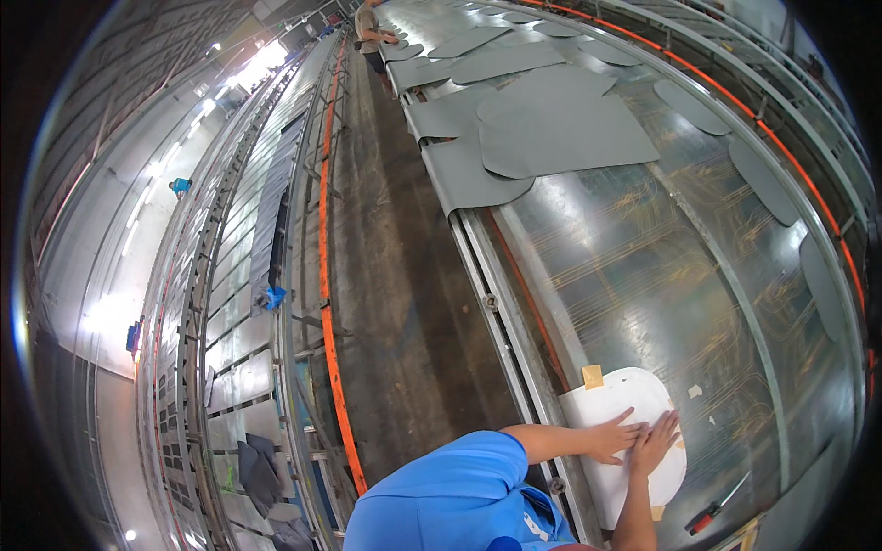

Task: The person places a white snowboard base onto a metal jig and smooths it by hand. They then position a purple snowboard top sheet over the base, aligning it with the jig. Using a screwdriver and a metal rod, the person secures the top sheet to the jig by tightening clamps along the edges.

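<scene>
- Lying flat on the white template (620, 395), both hands, fingers spread, gripping nothing.
- Pressing down near the template's middle with the left hand (614, 439), forearm reaching in from the left over the table rail (514, 321).
- Resting just beside it, fingers touching or overlapping, the right hand (654, 443), forearm rising from the lower edge.
- Sitting at the near end of the metal table (661, 257), the template, rounded at its far edge, its left side reaching the rail.
- Sticking to the template's upper left corner, a tan tape tab (593, 376); showing at its lower right edge, another tan piece.
- Lying on the table right of the template, well below the hands, a red-handled tool (706, 520).
- Lying farther up the table, well apart from the hands, large grey sheets (560, 133), some hanging over the near rail, with smaller rounded grey pieces (763, 179) along the far side.
- Showing scratches and glare between template and sheets, bare metal.
- Running along the table's left, a dark floor aisle (395, 275) with an orange rail (324, 275) and racks beyond.
- Standing at the table's far end, another person (370, 28).
- Filling the lower edge, a blue shirt (450, 500).
</scene>
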`<state>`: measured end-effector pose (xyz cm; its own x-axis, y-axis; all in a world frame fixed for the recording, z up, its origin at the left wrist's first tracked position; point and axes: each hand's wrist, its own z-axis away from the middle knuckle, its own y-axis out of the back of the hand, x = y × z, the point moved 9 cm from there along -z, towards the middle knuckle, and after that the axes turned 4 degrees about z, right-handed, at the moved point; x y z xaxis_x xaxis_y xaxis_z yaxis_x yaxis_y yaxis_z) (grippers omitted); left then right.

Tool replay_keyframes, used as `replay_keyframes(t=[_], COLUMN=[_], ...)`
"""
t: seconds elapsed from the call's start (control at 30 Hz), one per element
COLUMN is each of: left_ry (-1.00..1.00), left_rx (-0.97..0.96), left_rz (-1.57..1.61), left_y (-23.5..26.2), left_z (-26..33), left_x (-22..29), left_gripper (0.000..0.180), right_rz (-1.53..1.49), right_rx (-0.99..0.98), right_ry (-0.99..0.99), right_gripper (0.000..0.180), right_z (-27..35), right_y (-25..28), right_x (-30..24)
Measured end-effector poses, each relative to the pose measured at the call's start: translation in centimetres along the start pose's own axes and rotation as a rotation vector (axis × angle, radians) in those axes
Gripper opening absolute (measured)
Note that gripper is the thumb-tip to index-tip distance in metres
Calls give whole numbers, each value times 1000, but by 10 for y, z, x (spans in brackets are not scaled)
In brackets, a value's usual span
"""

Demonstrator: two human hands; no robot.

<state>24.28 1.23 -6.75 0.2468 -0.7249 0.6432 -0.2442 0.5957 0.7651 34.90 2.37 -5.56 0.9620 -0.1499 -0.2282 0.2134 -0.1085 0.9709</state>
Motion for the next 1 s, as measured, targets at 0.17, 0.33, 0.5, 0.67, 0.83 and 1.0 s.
replay_keyframes(t=[0.17, 0.33, 0.5, 0.67, 0.83, 1.0], left_ry=[243, 323, 384, 395, 481, 457], left_rx=[88, -40, -61, -45, 24, 489], left_rz=[50, 9, -135, -174, -22, -2], left_y=[29, 34, 47, 49, 61, 140], left_z=[45, 105, 152, 172, 169, 173], left_x=[0, 2, -1, -15, -32, -42], left_gripper=[99, 91, 77, 71, 54, 31], right_rz=[63, 125, 119, 144, 135, 117], right_rx=[-27, -88, -140, -105, -57, -109], right_ry=[-10, -12, -33, -10, -4, -12], right_gripper=[74, 81, 83, 84, 84, 84], right_z=[0, -6, -5, 0, -1, -15], right_y=[-3, 22, 20, 15, 4, 17], right_x=[0, -23, -25, -25, -15, -27])
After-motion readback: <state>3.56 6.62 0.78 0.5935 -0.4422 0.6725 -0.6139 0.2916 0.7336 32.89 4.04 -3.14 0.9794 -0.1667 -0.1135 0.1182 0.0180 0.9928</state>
